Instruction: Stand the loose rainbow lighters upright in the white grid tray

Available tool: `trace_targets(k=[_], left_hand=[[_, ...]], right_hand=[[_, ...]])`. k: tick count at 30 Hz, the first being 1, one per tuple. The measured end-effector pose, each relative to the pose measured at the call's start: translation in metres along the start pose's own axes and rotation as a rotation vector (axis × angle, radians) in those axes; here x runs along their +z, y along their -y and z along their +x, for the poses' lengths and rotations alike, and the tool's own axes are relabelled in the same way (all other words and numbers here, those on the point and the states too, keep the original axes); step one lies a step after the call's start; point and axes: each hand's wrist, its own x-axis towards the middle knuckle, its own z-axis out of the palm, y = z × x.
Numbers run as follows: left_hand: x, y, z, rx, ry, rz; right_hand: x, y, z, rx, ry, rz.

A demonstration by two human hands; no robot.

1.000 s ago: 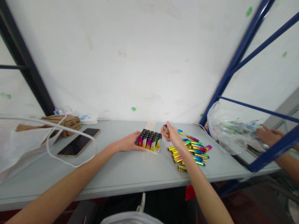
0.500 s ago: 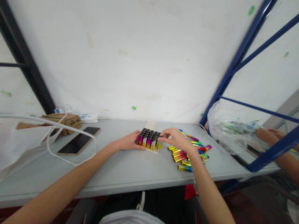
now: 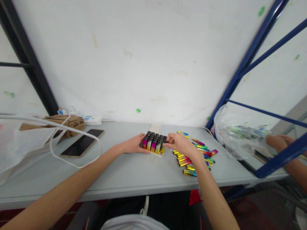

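- Wall (image 3: 153,64): white, matte, scuffed, few green marks; backs the table.
- Table (image 3: 124,175): smooth grey, flat, straight front edge; bears everything in reach.
- Blue frame (image 3: 232,86): painted metal bars, right side; co-worker's hands (image 3: 278,140) beyond it, partly blurred.
- White bag (image 3: 26,147): crumpled, soft, far left, probably pushed aside to keep working space.
- Clear bag (image 3: 222,127): thin, wrinkled, shiny plastic, by the frame; contents too blurred to name.
- Brown cardboard (image 3: 75,124): folded, stiff, behind the phone.
- Phone (image 3: 82,143): dark glossy slab, lying flat; white cable (image 3: 64,127) loops across in front of it.
- Left hand (image 3: 134,144): fingers spread wide around the left side of the upright cluster, thumb low at front; likely bracing so nothing tips or slides.
- Right hand (image 3: 181,144): narrow pinch at the cluster's right edge, over a tilted yellow piece; fingertips hide whether it's gripped, can't tell.
- White holder (image 3: 160,155): pale, rigid, under the cluster, between both hands; probably keeps rows straight. Pale gridded piece behind; same part or separate, unclear.
- Upright lighters (image 3: 153,143): look like lighters; black tops, slim metallic purple-yellow bodies, packed in rows.
- Loose lighters (image 3: 184,160): shiny multicolour tubes lying flat, scattered under and beside right forearm, likely for easy reach.
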Motion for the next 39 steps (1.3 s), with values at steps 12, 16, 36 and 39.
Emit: trace_targets(k=[12,16,36,39], left_hand=[[0.002,0.007,0.001,0.016,-0.013,0.022],[0.002,0.005,0.000,0.020,-0.013,0.022],[0.002,0.004,0.000,0.002,-0.011,0.015],[0.001,0.004,0.000,0.003,-0.007,0.015]], right_hand=[[-0.037,-0.054,-0.006,0.035,-0.173,-0.010],[-0.044,-0.114,-0.013,0.140,-0.162,-0.211],[-0.041,-0.120,-0.011,0.185,-0.275,0.039],[-0.043,-0.095,-0.006,0.119,-0.437,0.126]])
